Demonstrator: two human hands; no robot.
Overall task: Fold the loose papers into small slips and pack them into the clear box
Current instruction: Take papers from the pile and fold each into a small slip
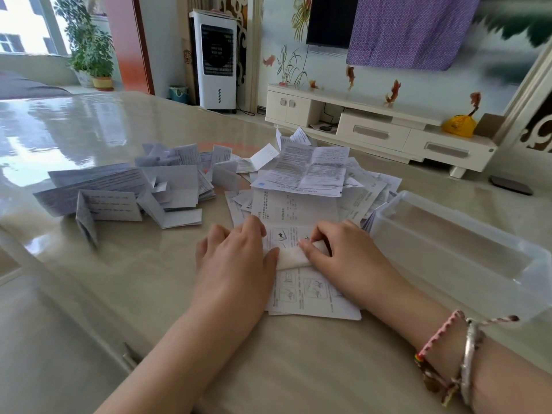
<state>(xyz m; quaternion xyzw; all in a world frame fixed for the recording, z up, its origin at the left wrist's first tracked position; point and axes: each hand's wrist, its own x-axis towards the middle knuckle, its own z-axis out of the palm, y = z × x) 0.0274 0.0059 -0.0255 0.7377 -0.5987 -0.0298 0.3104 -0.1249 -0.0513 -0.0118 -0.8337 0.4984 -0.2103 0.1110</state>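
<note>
1. Head view: left hand (239,258) lay flat, fingers straight, pressing printed sheet (298,282) on counter (119,279).
2. Right hand (340,252) pinched the sheet's folded edge.
3. Loose papers (313,171) at 12 o'clock; folded slips (143,192) at 10.
4. Clear box (466,252) at 3 o'clock.

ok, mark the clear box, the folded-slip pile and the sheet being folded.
clear box (448,265): head view, near long wall.
folded-slip pile (176,186): head view, slip near the pile's middle.
sheet being folded (286,234): head view, printed panel between both hands.
</note>
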